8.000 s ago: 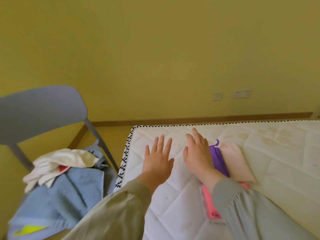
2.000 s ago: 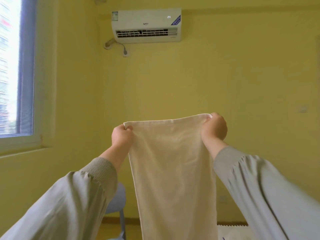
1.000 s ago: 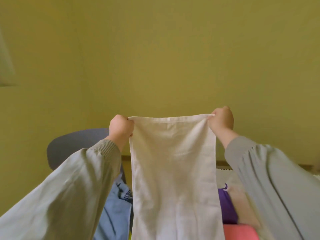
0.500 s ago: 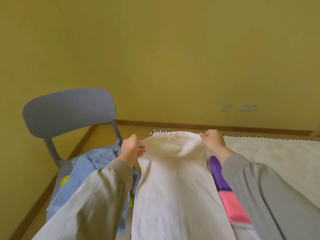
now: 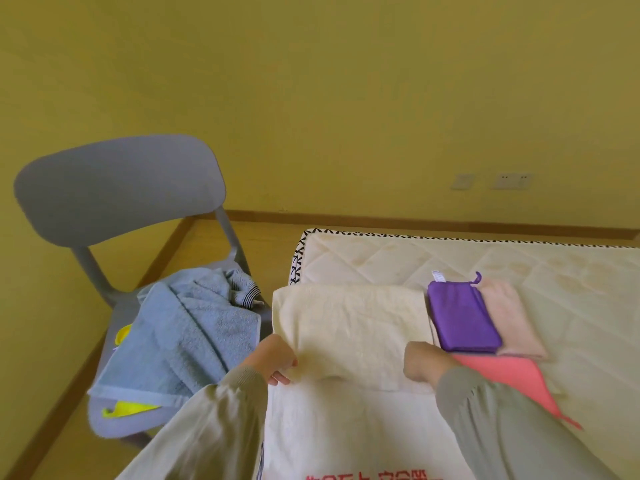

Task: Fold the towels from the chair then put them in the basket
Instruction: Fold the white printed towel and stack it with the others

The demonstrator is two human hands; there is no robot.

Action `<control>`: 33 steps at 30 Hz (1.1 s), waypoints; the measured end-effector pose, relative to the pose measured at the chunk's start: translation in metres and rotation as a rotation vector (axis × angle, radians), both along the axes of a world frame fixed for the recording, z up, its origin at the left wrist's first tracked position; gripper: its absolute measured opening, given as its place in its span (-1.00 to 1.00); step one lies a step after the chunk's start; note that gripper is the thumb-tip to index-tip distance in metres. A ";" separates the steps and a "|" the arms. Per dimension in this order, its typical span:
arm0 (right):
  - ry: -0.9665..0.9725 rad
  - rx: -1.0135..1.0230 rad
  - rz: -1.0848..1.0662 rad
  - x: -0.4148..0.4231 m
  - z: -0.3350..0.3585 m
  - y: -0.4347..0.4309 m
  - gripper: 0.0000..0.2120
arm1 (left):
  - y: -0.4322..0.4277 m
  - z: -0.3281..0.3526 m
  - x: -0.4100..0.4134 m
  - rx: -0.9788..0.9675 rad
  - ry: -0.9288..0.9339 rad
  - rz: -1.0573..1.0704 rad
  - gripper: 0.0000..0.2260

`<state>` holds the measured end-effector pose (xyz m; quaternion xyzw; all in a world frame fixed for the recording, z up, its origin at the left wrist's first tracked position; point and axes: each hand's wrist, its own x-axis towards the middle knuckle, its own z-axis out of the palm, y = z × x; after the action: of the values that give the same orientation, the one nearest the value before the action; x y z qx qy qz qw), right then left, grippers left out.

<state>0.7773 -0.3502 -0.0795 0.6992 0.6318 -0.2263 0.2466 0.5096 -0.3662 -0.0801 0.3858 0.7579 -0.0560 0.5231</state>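
Half a second on, across the mattress [image 5: 519, 265], the far end of the cream towel [image 5: 349, 327] has travelled back toward us, doubling over cloth that lay at full length. We see it spread along the mattress's left edge, its near part running out of the bottom of the view. The grey chair [image 5: 117, 188] stands just beside it, a blue towel [image 5: 187, 334] heaped on the seat awaiting its turn. No basket is in sight. To the right lie three finished folds: a coral towel [image 5: 502, 372], a purple towel [image 5: 460, 317] just beside the cream one, and a pale pink towel [image 5: 509, 317].

We judge the risks modest but real. The upper layer bulges between the hands and its edge is not yet square with the layer below, so letting go now would likely set a crooked, puffed fold. The cloth sits close to the mattress's edge, and a tug leftward could slide it off toward the chair. A sweep to the right could disturb the purple towel.

Our left hand [image 5: 275, 358] pinches the near-left corner, fingers curled round the edge. Our right hand [image 5: 424, 363] is fisted, knuckles up, on the opposite corner, fingertips hidden, apparently gripping the same edge. Both sleeves reach straight forward.
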 end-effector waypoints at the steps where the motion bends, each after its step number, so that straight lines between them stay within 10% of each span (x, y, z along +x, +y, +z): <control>1: -0.042 0.020 0.016 -0.001 -0.005 -0.002 -0.65 | -0.003 -0.005 -0.001 -0.031 0.001 -0.035 -0.84; 5: -0.245 0.111 0.095 -0.005 -0.014 0.005 -0.61 | -0.002 -0.016 -0.004 -0.063 0.058 -0.043 -0.72; 8: -0.288 0.211 0.083 -0.008 -0.012 0.022 -0.61 | 0.010 -0.021 -0.012 0.339 0.246 -0.024 -0.86; 17: 0.039 0.439 0.054 -0.006 -0.030 0.068 -0.67 | 0.048 -0.039 -0.019 0.561 0.266 0.017 -0.55; 33: 0.162 0.233 0.073 -0.008 -0.029 0.120 -0.21 | 0.090 -0.045 -0.020 0.487 -0.548 0.672 -0.29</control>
<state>0.7693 -0.2306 -0.1086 0.6789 0.6967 -0.1981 0.1201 0.4893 -0.2760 -0.1255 0.2317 0.6659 0.3980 0.5869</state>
